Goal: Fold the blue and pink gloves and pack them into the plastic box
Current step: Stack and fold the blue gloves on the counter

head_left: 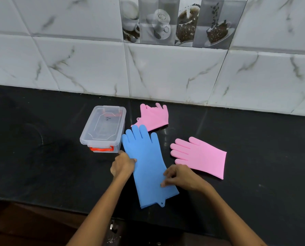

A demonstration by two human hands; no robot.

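Note:
A long blue glove [146, 162] lies flat on the black counter, fingers pointing away from me. My left hand [122, 164] pinches its left edge near the middle. My right hand [179, 176] rests on its right edge, fingertips touching the rubber. A pink glove [201, 157] lies flat to the right, fingers pointing left. A second pink glove [154, 117], folded over, sits behind the blue one's fingertips. The clear plastic box [103, 128] with its lid on and an orange latch stands left of the blue glove.
The black counter [50, 157] ends at a white marble-tiled wall [166, 71] behind the gloves. Its front edge runs below the blue glove's cuff, with a dark wooden cabinet front beneath at lower left.

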